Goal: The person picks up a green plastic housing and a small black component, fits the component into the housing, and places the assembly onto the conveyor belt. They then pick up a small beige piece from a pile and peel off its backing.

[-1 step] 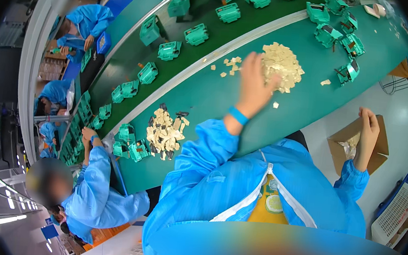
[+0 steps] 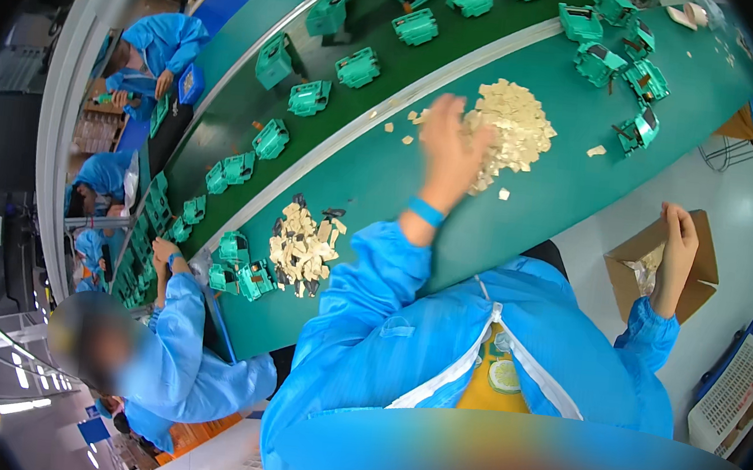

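Observation:
My left hand (image 2: 453, 152), with a blue band at its wrist, reaches over the green table at the left edge of a heaped pile of small cream-coloured flat pieces (image 2: 516, 122). Its fingers and thumb are apart, slightly smeared, and no piece shows in the grasp. A few loose pieces lie left of the hand and one (image 2: 504, 194) lies below the pile. My right hand (image 2: 679, 251) is off the table's near side, above an open cardboard box (image 2: 703, 276). Its fingers are bent and drawn together; whatever they hold, if anything, is too small to make out.
A second pile of cream and black pieces (image 2: 303, 246) lies left, beside several green plastic housings (image 2: 250, 277). More housings (image 2: 645, 80) stand far right. A raised metal rail (image 2: 389, 109) separates the table from a line of housings. A co-worker's hands (image 2: 162, 251) work at far left.
My left hand has shifted left, from over the pile's left side toward the loose pieces beside it. My right hand stays nearly where it was.

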`<state>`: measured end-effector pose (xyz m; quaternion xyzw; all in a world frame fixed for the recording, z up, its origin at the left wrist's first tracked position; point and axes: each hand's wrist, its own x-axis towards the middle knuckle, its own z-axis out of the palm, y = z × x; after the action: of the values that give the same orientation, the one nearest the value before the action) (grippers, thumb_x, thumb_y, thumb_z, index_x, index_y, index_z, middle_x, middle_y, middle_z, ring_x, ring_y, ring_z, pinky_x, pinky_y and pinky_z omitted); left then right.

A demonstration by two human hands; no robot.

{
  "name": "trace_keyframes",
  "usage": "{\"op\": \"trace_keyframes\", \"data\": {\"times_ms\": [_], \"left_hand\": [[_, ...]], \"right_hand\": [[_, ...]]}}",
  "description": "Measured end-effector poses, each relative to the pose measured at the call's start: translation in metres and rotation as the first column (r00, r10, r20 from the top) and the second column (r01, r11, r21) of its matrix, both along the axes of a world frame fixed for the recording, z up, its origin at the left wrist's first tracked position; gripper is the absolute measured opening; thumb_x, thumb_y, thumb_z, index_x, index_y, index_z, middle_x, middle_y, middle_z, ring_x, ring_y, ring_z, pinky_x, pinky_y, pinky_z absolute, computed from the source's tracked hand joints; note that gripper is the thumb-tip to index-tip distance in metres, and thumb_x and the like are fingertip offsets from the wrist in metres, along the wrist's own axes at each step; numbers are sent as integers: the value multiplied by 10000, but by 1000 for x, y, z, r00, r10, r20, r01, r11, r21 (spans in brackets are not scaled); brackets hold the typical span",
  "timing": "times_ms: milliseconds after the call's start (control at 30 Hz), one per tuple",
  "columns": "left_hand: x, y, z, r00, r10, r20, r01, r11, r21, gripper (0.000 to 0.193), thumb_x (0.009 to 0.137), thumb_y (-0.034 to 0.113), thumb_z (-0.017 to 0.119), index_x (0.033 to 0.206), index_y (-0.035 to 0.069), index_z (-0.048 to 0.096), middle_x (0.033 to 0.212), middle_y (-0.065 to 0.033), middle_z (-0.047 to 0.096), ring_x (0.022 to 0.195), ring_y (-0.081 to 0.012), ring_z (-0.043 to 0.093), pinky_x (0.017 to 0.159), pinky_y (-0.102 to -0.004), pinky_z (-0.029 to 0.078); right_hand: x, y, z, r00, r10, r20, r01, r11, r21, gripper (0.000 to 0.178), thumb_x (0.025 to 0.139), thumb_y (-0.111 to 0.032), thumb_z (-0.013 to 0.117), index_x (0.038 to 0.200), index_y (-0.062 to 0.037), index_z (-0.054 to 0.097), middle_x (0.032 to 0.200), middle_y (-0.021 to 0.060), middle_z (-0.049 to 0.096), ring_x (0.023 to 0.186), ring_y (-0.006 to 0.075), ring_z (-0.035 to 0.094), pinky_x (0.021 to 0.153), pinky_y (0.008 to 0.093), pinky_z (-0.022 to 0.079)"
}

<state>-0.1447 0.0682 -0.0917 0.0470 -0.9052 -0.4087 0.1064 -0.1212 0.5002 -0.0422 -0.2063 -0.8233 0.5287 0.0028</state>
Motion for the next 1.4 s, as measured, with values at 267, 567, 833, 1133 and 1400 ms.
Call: {"op": "trace_keyframes", "data": {"times_ms": [267,567,833,1133,1400], "left_hand": [[-18,14,-17,984,20,174,-26,999,34,623,1042,374,580,1461,-66,441,1494,-296,441,1420,-439,376,1192,-485,305],[4,15,30,993,-55,102,32,976,214,373,1099,229,479,1357,-15,592,1391,-153,599,1311,-271,546,1123,-375,400],[59,12,-8,962,97,256,-107,994,28,563,1070,346,541,1450,-60,460,1482,-267,475,1382,-397,441,1184,-452,324],[9,87,0,964,141,226,-113,984,-135,639,1064,383,533,1468,-92,391,1487,-282,441,1407,-410,391,1191,-464,315],[-15,18,-5,972,229,61,-218,964,-150,508,1077,385,513,1395,-9,555,1452,-212,523,1403,-352,441,1176,-446,338]], "right_hand": [[107,110,-164,861,-318,398,421,884,-204,217,995,-237,637,1026,-41,725,914,38,715,757,110,637,660,263,521],[203,159,-236,494,-603,627,847,498,-187,698,859,-587,755,1286,-60,593,1097,151,655,899,247,638,775,379,520],[268,380,-354,265,-713,649,947,67,-313,987,760,-706,800,1495,-157,436,1266,210,537,1116,351,600,864,424,569],[265,337,-443,282,-555,783,859,-216,-463,724,914,-478,736,1454,-74,472,1297,230,547,1163,381,589,894,444,590],[267,367,-463,247,-486,838,810,-371,-454,402,1033,-112,529,1400,49,489,1347,247,547,1232,416,564,983,506,578]]}}
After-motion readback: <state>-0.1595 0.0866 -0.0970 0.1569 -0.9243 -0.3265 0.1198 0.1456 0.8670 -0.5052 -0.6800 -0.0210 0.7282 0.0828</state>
